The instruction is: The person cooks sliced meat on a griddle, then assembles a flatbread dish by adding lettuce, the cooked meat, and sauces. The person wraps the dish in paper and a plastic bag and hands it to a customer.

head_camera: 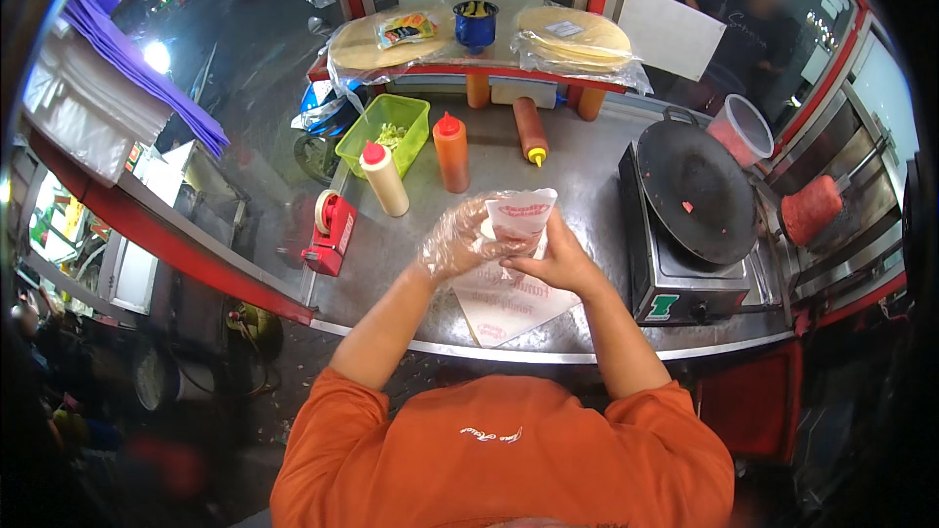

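Observation:
Both hands hold a printed paper wrapper (522, 214), folded into an upright packet, above the steel counter. My left hand (463, 238), in a clear plastic glove, grips it from the left side. My right hand (563, 255) is bare and closes on its right edge, thumb across the lower front. What is inside the wrapper is hidden. Beneath the hands lies a flat sheet of printed wrapping paper (513, 308), one corner toward the counter's front edge. A cream squeeze bottle (386, 183) and an orange sauce bottle (452, 158) stand beyond my left hand.
A red tape dispenser (334, 235) sits at left, near a green basket (418, 125) of shredded vegetable. A red-brown bottle (530, 128) lies on its side. At right, a dark wok (697, 191) rests on a gas stove (689, 301), beside a meat spit (810, 209). Flatbreads (576, 37) fill the shelf.

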{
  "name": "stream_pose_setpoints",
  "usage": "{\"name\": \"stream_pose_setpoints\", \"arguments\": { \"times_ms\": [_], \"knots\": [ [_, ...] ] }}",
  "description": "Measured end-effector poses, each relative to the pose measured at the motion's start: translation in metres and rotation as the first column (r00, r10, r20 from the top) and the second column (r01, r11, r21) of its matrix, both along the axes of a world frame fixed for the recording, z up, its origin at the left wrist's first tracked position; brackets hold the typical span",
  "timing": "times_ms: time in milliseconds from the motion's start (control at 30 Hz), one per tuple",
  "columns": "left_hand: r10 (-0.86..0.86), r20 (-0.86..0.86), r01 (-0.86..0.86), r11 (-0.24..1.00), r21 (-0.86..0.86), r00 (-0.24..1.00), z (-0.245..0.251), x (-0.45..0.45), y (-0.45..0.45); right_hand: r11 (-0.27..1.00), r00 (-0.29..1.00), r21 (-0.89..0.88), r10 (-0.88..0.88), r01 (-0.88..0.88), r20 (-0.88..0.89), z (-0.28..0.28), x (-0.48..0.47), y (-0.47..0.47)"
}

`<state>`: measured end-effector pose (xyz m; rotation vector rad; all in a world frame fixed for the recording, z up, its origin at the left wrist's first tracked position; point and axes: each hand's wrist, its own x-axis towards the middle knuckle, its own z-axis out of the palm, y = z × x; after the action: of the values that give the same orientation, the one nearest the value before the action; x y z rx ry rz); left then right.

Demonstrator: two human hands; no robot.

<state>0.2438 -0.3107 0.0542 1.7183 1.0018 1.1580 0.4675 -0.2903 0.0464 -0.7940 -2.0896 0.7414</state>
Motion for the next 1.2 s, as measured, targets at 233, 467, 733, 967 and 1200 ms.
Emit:
{"name": "stream_pose_setpoints", "arguments": {
  "times_ms": [233,467,733,967,1200],
  "knots": [
    [0.197,0.228,-0.19,0.98,-0.055,0.953,0.016,0.028,0.024,0.954,0.887,-0.134,-0.3,0.269,-0.352,0.035,-0.013,0.024],
    [0.413,-0.15,-0.362,0.889,0.281,0.898,0.005,0.014,-0.015,0.967,0.876,-0.106,-0.254,0.231,-0.41,0.024,0.003,-0.017],
    [0.36,-0.393,-0.306,0.932,0.195,0.846,-0.11,0.043,-0.137,0.855,0.857,-0.102,-0.492,0.509,0.154,-0.09,0.026,-0.143],
    [0.257,-0.457,-0.216,0.966,0.139,0.852,-0.168,0.042,-0.115,0.91,0.915,-0.172,-0.395,0.379,-0.077,-0.049,-0.058,-0.091],
    [0.266,-0.398,-0.327,0.94,-0.094,0.878,-0.18,0.054,-0.124,0.394,0.97,-0.896,-0.037,-0.208,-0.241,-0.079,-0.323,-0.047]
  ]
}}
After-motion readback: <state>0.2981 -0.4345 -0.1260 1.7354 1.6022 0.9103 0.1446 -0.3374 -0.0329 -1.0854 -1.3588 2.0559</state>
